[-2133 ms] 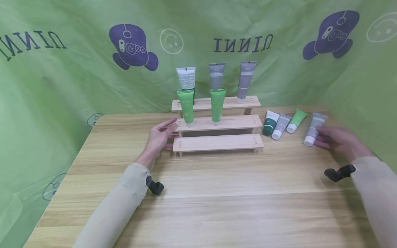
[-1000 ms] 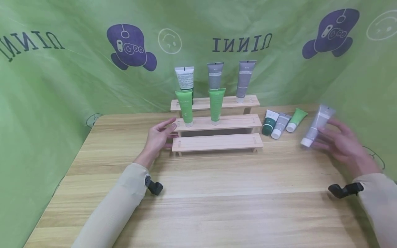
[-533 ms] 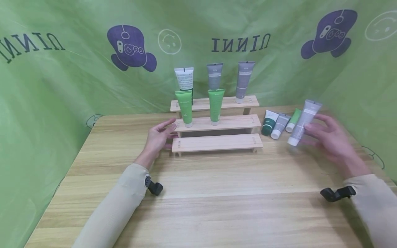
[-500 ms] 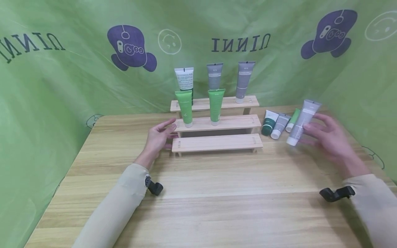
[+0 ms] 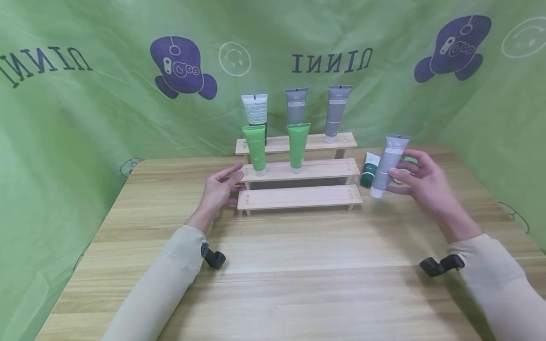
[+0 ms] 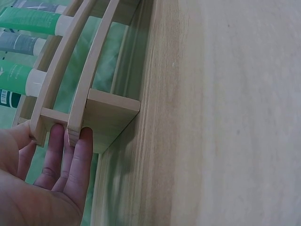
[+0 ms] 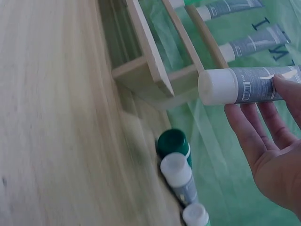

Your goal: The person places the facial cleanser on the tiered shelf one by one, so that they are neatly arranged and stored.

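In the head view my right hand (image 5: 431,192) holds a grey squeeze tube (image 5: 387,163) with a white cap pointing down, tilted, above the table. Thumb and fingers pinch its body, as the right wrist view shows. My left hand (image 5: 214,192) grips the left end of a three-step wooden display stand (image 5: 298,198); thumb and fingers lie on the ends of its middle and lowest shelves. Two green tubes (image 5: 298,148) stand on the middle shelf. The top shelf bears a white and dark green tube (image 5: 256,109) and two grey tubes (image 5: 335,111).
Right of the stand, a dark green and white tube (image 5: 369,169) lies on the wooden table (image 5: 273,284). Beside it are a grey tube (image 7: 181,176) and another white-capped tube (image 7: 195,214), mostly covered by my right hand in the head view. Green printed cloth (image 5: 273,42) hangs behind.
My right hand has lifted the grey tube off the table at the far right and carried it left toward the stand, over the lying tubes. The left hand has stayed at the stand.
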Demonstrator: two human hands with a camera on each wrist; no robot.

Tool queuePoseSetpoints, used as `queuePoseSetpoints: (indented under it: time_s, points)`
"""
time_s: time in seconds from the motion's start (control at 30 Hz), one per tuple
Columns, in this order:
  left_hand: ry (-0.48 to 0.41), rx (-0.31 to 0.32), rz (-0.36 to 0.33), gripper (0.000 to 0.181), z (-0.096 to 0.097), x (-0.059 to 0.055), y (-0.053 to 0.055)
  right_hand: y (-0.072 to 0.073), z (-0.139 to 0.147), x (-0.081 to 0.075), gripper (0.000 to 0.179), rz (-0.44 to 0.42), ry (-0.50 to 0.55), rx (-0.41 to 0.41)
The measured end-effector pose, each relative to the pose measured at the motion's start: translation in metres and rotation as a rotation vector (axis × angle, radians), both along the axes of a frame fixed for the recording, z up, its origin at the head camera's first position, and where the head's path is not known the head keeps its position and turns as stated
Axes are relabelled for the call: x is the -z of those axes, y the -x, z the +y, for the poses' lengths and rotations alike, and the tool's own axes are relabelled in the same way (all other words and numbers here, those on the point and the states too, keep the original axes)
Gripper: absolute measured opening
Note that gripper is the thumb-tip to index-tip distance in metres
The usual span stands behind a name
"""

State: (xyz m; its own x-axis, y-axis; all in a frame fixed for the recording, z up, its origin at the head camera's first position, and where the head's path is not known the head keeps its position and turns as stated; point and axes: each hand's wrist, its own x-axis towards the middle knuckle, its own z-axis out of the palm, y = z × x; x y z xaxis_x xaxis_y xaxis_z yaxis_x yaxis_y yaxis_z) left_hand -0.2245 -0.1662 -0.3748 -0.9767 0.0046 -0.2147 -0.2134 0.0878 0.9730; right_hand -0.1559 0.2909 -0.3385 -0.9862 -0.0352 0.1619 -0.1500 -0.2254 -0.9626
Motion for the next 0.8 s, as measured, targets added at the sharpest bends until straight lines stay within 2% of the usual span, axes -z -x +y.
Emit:
queuePoseSetpoints:
  time_s: [0.17,0.4,0.67,0.8]
  points:
    - [-0.006,0.000,0.001,0.041,0.001,0.000,0.000,0.002,-0.017,-0.004,0.043,0.059,-0.039,0.006]
    - [-0.002,0.000,0.002,0.041,0.001,0.000,0.000,0.008,-0.037,-0.009,0.045,0.097,-0.122,0.030]
    - [0.012,-0.003,0.007,0.041,0.001,0.001,0.000,0.019,-0.052,-0.007,0.044,0.195,-0.060,0.006]
    - [0.009,-0.011,0.006,0.041,0.001,0.000,0.000,0.023,-0.060,-0.008,0.044,0.215,-0.072,0.015]
